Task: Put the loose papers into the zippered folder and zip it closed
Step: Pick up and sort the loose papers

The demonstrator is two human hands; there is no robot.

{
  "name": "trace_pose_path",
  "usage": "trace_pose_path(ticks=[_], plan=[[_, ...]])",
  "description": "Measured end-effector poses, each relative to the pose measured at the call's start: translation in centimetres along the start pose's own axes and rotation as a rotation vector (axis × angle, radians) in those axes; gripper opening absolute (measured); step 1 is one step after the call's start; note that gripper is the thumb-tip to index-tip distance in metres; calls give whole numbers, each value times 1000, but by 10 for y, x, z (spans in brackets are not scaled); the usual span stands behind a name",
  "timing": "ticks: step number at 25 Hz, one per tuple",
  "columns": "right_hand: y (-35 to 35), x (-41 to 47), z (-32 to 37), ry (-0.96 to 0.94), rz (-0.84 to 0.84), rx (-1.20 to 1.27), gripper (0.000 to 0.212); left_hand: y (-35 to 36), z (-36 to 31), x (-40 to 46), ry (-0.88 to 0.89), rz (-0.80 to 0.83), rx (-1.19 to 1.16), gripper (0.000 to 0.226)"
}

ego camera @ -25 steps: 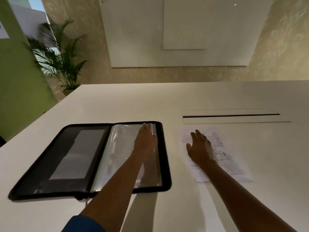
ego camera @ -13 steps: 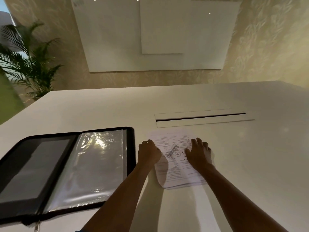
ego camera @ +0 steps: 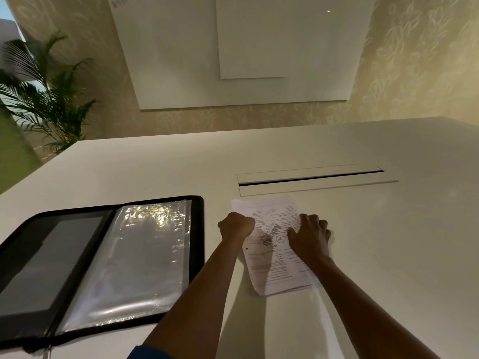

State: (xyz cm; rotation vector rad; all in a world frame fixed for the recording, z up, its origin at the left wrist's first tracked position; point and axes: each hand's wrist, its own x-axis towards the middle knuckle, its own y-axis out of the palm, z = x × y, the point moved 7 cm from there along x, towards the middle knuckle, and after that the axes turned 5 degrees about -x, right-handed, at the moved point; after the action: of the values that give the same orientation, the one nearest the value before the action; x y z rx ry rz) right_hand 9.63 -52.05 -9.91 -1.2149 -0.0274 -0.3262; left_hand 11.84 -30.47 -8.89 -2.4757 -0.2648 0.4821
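Note:
The loose papers (ego camera: pixel 272 265), a small stack of printed sheets, lie on the white table just right of the folder. My left hand (ego camera: pixel 236 226) is curled into a fist on the stack's left edge and seems to pinch it. My right hand (ego camera: pixel 309 238) rests on the stack's right side with its fingers spread and slightly bent. The zippered folder (ego camera: pixel 199 229) lies open and flat at the left, with a black zip border, a dark inner cover on its left half and shiny clear sleeves on its right half. Its zip pull (ego camera: pixel 48 352) hangs at the near edge.
A long cable slot (ego camera: pixel 308 178) is cut into the table (ego camera: pixel 388 242) just beyond the papers. A potted palm (ego camera: pixel 49 99) stands past the table's far left corner. A white board hangs on the patterned wall behind.
My left hand has left the folder's clear sleeve and gone right to the papers' left edge. My right hand has stayed on the papers, which now lie closer to the folder.

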Motion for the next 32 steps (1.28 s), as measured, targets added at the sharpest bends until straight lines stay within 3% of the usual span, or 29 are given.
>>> trace_pose_path(ticks=[6,12,15,19,20,24,26,29,32], plan=[[0,0,-1,2,-13,29,43,4,-1,-3,-77,23,-190,15],[2,0,-2,2,-22,20,42,12,-3,-9,-94,-1,-451,48],[3,1,-3,5,-31,26,42,6,3,-15,-179,-117,-627,58],[4,1,-4,12,-32,5,43,4,-8,-31,-28,-213,-581,95],[4,1,-4,12,-32,-3,44,8,-7,-32,-32,-198,-573,92],[6,2,-5,19,-25,0,45,26,9,-20,-94,32,-641,31],[6,3,-6,26,-17,18,46,28,13,-16,-92,125,-621,26],[7,6,-8,60,-2,96,54,19,8,-18,51,180,-647,26],[-5,11,-11,108,25,413,58,-7,-4,-22,259,217,-684,28]])
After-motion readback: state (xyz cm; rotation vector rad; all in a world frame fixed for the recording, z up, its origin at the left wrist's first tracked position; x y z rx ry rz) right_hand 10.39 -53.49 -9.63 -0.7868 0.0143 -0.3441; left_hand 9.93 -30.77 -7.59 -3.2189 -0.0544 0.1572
